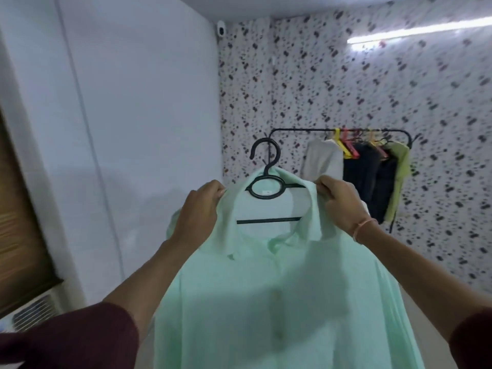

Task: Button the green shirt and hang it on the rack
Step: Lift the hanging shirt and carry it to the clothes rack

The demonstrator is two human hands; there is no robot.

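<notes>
My two hands, left hand (199, 211) and right hand (338, 206), grip one green shirt (266, 302) on one black hanger (267, 187). Far right stands one black rack (292, 129) carrying one white garment (323, 161), one yellow-green garment (399, 177) and dark clothes (367, 177) between them, too bunched to count. Coloured hangers (346, 150) crowd its rail, number unclear. One bracelet (363, 226) circles my right wrist. One small camera (220, 30) sits in the far ceiling corner; one tube light (420, 33) glows far right.

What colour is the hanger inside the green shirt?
Black hanger, its hook above the collar; seen best in the head view.
</notes>
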